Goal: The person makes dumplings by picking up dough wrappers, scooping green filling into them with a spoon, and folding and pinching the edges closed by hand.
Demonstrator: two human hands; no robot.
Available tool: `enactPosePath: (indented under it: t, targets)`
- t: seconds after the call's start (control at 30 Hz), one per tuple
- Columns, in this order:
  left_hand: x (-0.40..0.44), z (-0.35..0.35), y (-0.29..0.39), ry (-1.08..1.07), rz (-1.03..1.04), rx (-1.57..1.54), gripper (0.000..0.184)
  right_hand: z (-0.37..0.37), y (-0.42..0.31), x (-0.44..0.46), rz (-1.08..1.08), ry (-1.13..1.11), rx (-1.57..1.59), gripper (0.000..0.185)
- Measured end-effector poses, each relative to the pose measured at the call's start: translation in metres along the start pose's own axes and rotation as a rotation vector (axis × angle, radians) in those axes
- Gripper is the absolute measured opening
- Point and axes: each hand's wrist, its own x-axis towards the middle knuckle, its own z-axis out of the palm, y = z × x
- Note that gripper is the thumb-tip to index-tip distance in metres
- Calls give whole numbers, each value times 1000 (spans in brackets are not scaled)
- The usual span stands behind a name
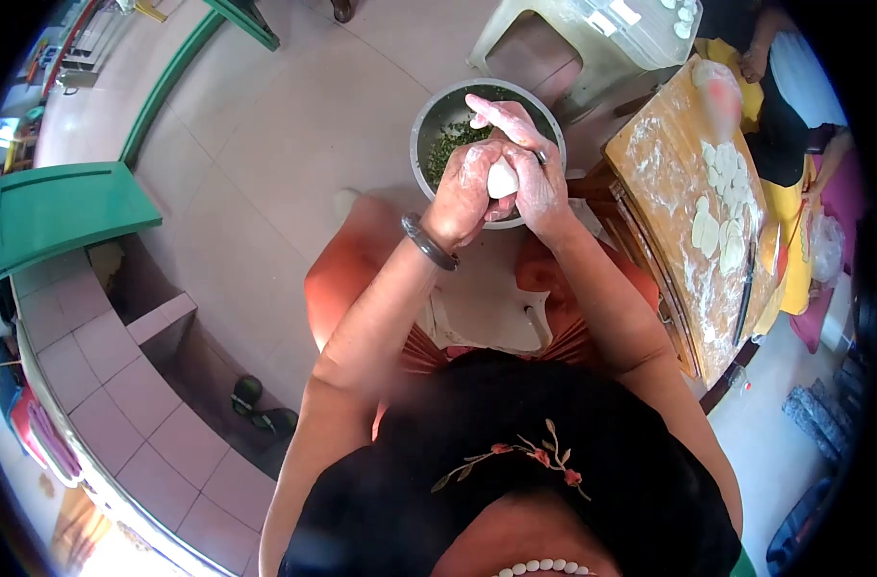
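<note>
My left hand (461, 190), with a dark bangle at its wrist, and my right hand (538, 183) are pressed together around a white dumpling (503, 179). Flour dusts the fingers of both. Only part of the dumpling's smooth dough shows between the palms. Under the hands stands a metal bowl (421, 159) with chopped green filling (446, 146) inside. The hands hide part of the bowl and its filling.
To the right is a floured wooden board (655, 159) bearing several flat dough wrappers (727, 207) and a long dark-handled tool (744, 298). Another person's hand (752, 65) is beyond it. A pale plastic stool (544, 29) stands ahead; a green bench (63, 207) is at left.
</note>
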Motion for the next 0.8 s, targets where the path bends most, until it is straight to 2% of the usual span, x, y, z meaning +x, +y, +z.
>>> enactPosePath:
  t: [0.07, 0.17, 0.23, 0.3, 0.33, 0.43, 0.5, 0.57, 0.63, 0.73, 0.8]
  targets:
    - [1, -3, 2, -21, -8, 7, 40, 0, 5, 2, -59, -5, -17, 42]
    - [8, 4, 4, 103, -27, 47, 53, -2, 15, -5, 60, 115, 173, 46]
    - [11, -8, 8, -15, -74, 63, 80, -18, 23, 1, 27, 259, 233, 42]
    - [9, -8, 12, 12, -37, 31, 87, -36, 16, 1, 170, 480, 318, 36]
    - [10, -9, 12, 23, -38, 57, 92, -41, 22, 5, 226, 644, 417, 27]
    - [16, -14, 5, 13, -30, 35, 65, -49, 37, 4, 293, 763, 502, 22]
    - [16, -13, 4, 84, 20, 122, 56, -47, 39, 2, 307, 756, 453, 19]
    - [21, -14, 2, 110, 47, 104, 56, -49, 46, 3, 278, 786, 521, 18]
    - [23, -8, 3, 191, 69, 216, 51, -53, 73, 2, 206, 819, 242, 18]
    - [28, -3, 3, 247, 73, 137, 48, -54, 76, 2, 276, 931, 244, 14]
    - [36, 15, 9, 213, 66, 188, 45, -61, 79, 1, 256, 968, 156, 15]
